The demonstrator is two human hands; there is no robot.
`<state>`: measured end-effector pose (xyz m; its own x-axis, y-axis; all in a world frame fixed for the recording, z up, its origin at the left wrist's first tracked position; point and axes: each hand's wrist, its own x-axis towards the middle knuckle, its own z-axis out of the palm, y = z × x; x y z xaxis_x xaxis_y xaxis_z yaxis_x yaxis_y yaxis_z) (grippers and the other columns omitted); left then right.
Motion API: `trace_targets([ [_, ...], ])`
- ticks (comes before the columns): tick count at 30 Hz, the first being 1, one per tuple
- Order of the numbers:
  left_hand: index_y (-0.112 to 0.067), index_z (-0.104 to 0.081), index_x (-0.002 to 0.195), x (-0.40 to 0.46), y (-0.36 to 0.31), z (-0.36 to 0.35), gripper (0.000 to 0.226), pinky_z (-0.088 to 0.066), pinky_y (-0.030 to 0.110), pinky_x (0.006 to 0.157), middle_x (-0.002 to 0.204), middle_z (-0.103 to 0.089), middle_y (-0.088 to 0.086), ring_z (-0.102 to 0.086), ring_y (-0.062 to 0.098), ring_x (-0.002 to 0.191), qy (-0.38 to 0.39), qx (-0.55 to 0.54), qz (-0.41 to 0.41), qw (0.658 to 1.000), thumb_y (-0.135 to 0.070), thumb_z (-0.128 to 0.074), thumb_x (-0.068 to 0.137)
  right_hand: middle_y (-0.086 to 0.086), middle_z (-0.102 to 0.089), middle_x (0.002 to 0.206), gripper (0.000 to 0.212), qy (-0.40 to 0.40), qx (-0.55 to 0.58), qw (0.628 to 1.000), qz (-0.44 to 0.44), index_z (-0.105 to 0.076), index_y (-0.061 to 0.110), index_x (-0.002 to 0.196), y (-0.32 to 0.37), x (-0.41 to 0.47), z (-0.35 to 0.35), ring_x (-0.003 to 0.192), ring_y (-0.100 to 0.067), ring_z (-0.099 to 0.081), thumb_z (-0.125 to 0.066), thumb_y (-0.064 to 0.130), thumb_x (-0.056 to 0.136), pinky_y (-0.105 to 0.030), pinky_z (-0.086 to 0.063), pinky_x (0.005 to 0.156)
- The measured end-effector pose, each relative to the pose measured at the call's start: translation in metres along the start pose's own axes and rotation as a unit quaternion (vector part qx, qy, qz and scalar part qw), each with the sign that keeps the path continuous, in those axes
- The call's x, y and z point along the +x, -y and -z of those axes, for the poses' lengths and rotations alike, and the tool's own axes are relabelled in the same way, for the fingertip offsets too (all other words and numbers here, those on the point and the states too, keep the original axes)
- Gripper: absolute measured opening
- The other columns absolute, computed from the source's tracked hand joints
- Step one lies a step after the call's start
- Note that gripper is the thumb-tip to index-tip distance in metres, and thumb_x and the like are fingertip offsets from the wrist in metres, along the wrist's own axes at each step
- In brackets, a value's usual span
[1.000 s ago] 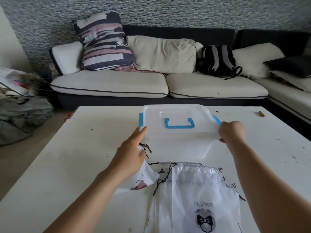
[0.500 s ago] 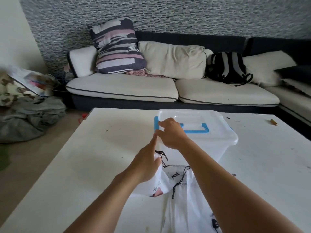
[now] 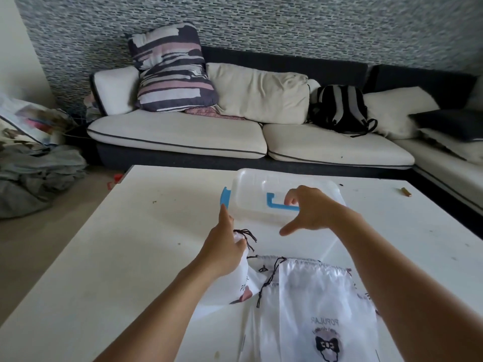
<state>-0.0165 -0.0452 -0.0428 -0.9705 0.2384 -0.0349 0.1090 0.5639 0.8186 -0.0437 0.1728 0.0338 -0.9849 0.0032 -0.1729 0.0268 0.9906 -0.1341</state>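
A clear plastic box (image 3: 251,184) with a blue side latch (image 3: 224,195) and a blue lid handle (image 3: 274,203) stands on the white table (image 3: 130,257). My right hand (image 3: 311,210) is over the lid, fingers curled onto the handle, thumb stretched out toward me. My left hand (image 3: 224,246) grips a small white drawstring bag (image 3: 235,280) by its gathered neck, and its index finger points up at the blue latch. A larger white drawstring bag (image 3: 313,304) with a bow print lies flat in front of the box.
A small brown object (image 3: 406,191) lies at the table's far right. Behind the table is a white sofa (image 3: 183,137) with cushions and a black backpack (image 3: 339,108). A heap of grey cloth (image 3: 34,178) lies on the floor at the left.
My right hand went from the box's right side to its left latch, then onto the lid handle. My left hand stayed beside the box, holding the small bag.
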Motion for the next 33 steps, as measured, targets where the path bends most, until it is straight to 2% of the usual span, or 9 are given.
trace_targets([
  [6,-0.026,0.013,0.156,-0.004,-0.005,-0.002,0.086,-0.032,0.02,0.093,0.156,-0.035,0.001,-0.05,0.02,0.13,0.005,0.0,0.004,1.0,-0.015,-0.051,0.1,0.001,-0.059,0.108,0.092,0.002,0.107,0.994,0.001,-0.052,0.016,0.117,-0.01,0.022,0.005,0.1,-0.019,-0.049,-0.092,0.06,0.047,-0.033,-0.045,0.083],
  [9,-0.029,0.018,0.155,-0.003,-0.002,0.0,0.089,-0.034,0.022,0.089,0.152,-0.04,0.001,-0.054,0.019,0.115,-0.014,0.021,-0.002,1.0,-0.013,-0.05,0.099,-0.001,-0.059,0.095,0.065,-0.037,0.252,0.967,-0.016,-0.06,0.014,0.106,-0.017,0.034,0.015,0.083,-0.018,-0.053,-0.091,0.048,0.062,-0.029,-0.041,0.067],
  [15,-0.027,0.002,0.158,0.003,0.002,0.003,0.082,-0.032,0.025,0.107,0.161,-0.026,-0.011,-0.036,0.016,0.143,-0.019,0.023,-0.031,0.999,-0.011,-0.051,0.097,-0.006,-0.046,0.078,0.026,-0.087,0.323,0.942,-0.029,-0.076,0.017,0.096,-0.023,0.048,0.015,0.074,-0.022,-0.04,-0.073,0.041,0.089,-0.036,-0.036,0.068],
  [17,-0.019,-0.02,0.152,0.004,0.006,0.005,0.063,-0.042,0.026,0.095,0.136,-0.052,-0.005,-0.053,0.016,0.12,-0.019,0.045,-0.01,0.999,-0.011,-0.048,0.097,-0.008,-0.041,0.075,0.028,-0.102,0.331,0.938,-0.019,-0.076,0.012,0.094,-0.016,0.048,0.019,0.073,-0.023,-0.038,-0.073,0.04,0.089,-0.035,-0.033,0.065],
  [20,-0.008,-0.033,0.134,0.004,0.012,0.012,0.037,-0.036,0.022,0.06,0.09,-0.051,-0.002,-0.048,0.012,0.075,-0.008,0.065,0.045,0.997,-0.011,-0.045,0.098,-0.009,-0.041,0.074,0.036,-0.186,0.393,0.9,-0.007,-0.073,0.002,0.096,-0.006,0.05,0.039,0.068,-0.022,-0.039,-0.072,0.037,0.09,-0.03,-0.033,0.057],
  [24,-0.008,-0.015,0.15,0.008,0.015,0.023,0.061,-0.041,0.025,0.079,0.139,-0.049,0.006,-0.054,0.02,0.101,-0.051,0.029,0.075,0.995,-0.012,-0.048,0.099,-0.009,-0.037,0.066,0.051,-0.281,0.345,0.895,0.029,-0.059,-0.009,0.084,-0.002,0.05,0.062,0.062,-0.021,-0.036,-0.066,0.04,0.093,-0.03,-0.03,0.06],
  [27,-0.025,0.008,0.158,0.006,0.009,0.022,0.085,-0.039,0.024,0.062,0.117,-0.052,0.003,-0.053,0.017,0.078,-0.102,0.038,0.033,0.993,-0.009,-0.048,0.097,-0.005,-0.042,0.06,0.038,-0.389,0.273,0.88,0.011,-0.068,0.003,0.083,-0.024,0.033,0.077,0.055,-0.017,-0.036,-0.062,0.038,0.097,-0.031,-0.027,0.053],
  [30,-0.038,-0.011,0.157,0.007,0.007,0.023,0.076,-0.043,0.031,0.079,0.122,-0.05,0.009,-0.052,0.023,0.095,-0.118,0.079,-0.005,0.99,-0.009,-0.047,0.096,-0.01,-0.055,0.074,0.029,-0.44,0.21,0.868,-0.091,-0.073,0.01,0.109,-0.076,0.007,0.074,0.069,-0.027,-0.049,-0.057,0.032,0.1,-0.031,-0.031,0.062],
  [33,-0.043,-0.021,0.153,0.009,0.006,0.02,0.074,-0.042,0.03,0.069,0.116,-0.055,0.009,-0.055,0.026,0.094,-0.082,0.069,0.032,0.994,-0.008,-0.046,0.093,-0.024,-0.062,0.095,0.027,-0.379,0.166,0.879,-0.239,-0.069,0.005,0.117,-0.151,-0.014,0.02,0.089,-0.041,-0.058,-0.053,0.018,0.099,-0.035,-0.039,0.072],
])
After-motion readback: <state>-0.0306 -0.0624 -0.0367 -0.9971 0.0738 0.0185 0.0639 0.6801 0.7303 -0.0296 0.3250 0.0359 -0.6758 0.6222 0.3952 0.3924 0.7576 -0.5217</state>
